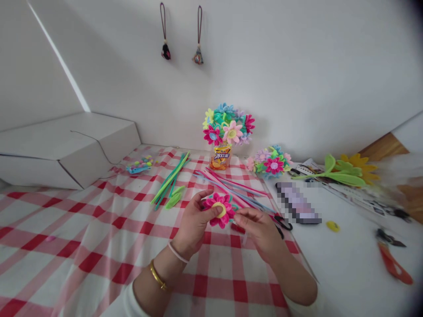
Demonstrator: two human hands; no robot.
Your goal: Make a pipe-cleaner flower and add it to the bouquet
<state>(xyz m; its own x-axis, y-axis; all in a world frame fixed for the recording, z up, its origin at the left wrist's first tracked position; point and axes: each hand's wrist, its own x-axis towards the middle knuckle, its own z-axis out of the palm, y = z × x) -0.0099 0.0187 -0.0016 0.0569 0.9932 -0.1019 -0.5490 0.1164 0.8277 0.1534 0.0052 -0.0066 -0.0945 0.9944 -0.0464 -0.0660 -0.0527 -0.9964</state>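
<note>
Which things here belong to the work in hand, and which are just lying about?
In use: left hand, right hand, pink pipe-cleaner flower, pink and blue pipe cleaners, green pipe cleaners.
Lying about: orange-handled scissors, white cardboard box, hanging tassel ornaments.

Red-checked tablecloth (82, 246) under probable pipe cleaners (170, 180)

Left hand (193, 223) gripping the flower (215, 221) from its left side, thumb (218, 211) across the center, right hand (256, 232) just beside it, fingers (246, 214) curled toward it
</note>
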